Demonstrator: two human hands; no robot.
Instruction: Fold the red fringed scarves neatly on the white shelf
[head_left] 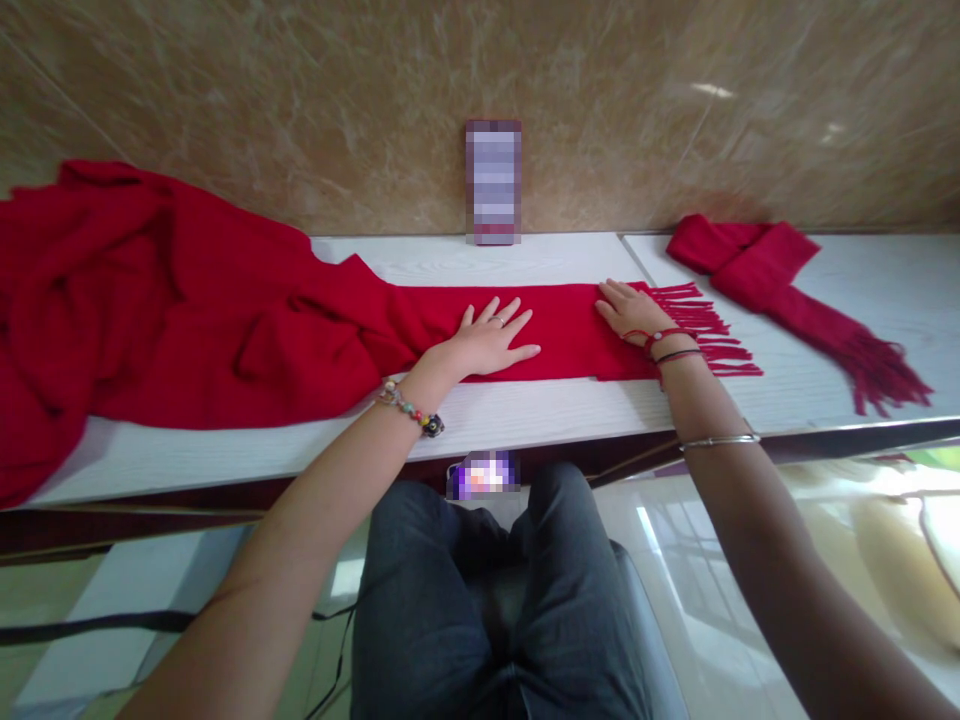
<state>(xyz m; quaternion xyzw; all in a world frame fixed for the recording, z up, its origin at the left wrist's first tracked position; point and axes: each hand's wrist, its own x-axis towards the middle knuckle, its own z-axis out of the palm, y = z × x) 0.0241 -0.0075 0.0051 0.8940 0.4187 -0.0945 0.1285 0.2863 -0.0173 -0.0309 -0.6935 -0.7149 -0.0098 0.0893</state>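
Observation:
A long red scarf (566, 330) lies along the white table, its right part folded into a flat, narrow strip that ends in fringe. My left hand (491, 335) rests flat on the middle of that strip, fingers spread. Close to the fringed end, my right hand (634, 310) lies palm down on the cloth with its fingers stretched out. The left part of the red cloth is bunched in loose folds. Neither hand grips the fabric; what is under the palms is hidden.
A second fringed red scarf (780, 285) lies bent over on the right of the white table (480, 405). A phone-like device (493, 185), its screen blurred, leans upright against the marbled wall (337, 110). My legs (487, 600) are below the front edge.

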